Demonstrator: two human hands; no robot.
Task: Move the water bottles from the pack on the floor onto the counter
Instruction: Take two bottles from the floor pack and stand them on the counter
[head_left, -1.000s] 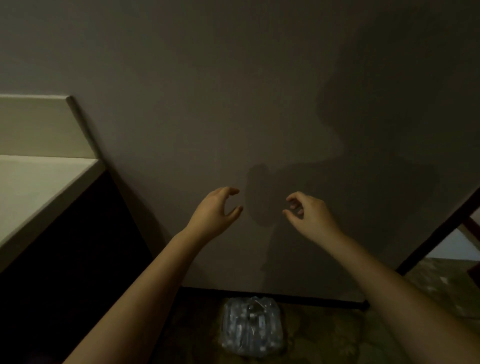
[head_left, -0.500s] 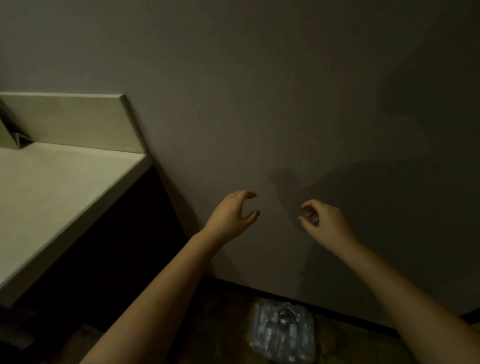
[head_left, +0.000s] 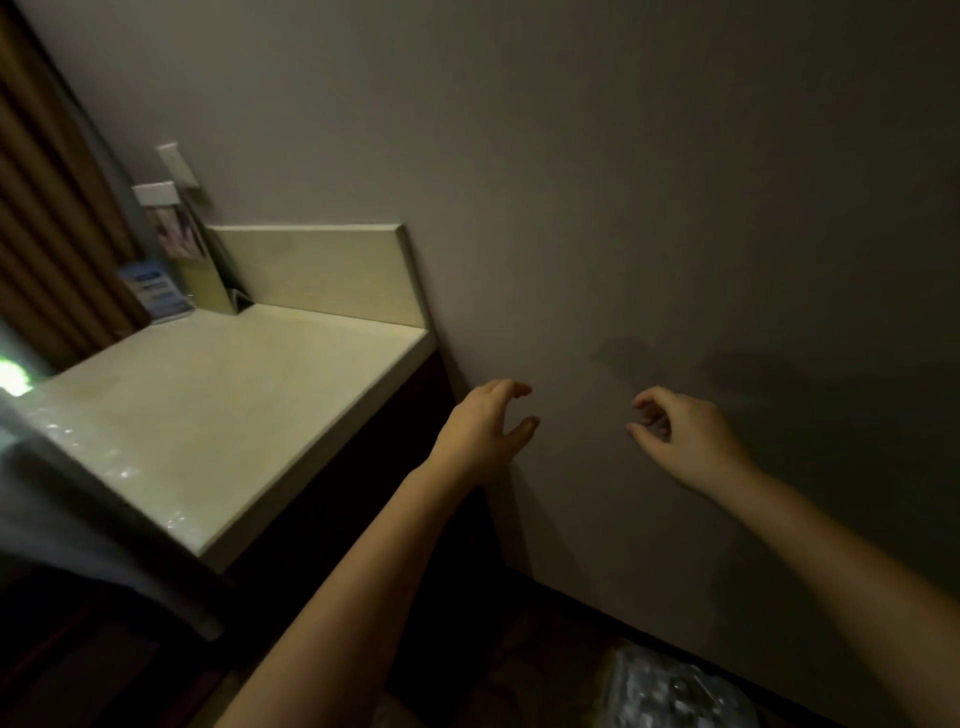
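Well below the fingers (head_left: 511, 388), loosely curled and empty on left hand (head_left: 480, 426) and right hand (head_left: 685, 436), pack (head_left: 670, 699) with its bottles (head_left: 678, 686) sits on floor; worktop (head_left: 208, 415) left of them shows none, so I'd judge nothing moved yet.

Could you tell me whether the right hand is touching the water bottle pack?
Apart. The head view shows the right hand raised before the wall, the pack on the floor well below it.

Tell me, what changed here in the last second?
The view swung left: the pale stone counter fills more of the picture, leaflets at its back newly in sight, and the clear plastic-wrapped pack of water bottles slid to the bottom right edge. The left hand and right hand stay raised before the grey wall, fingers loosely curled, holding nothing.
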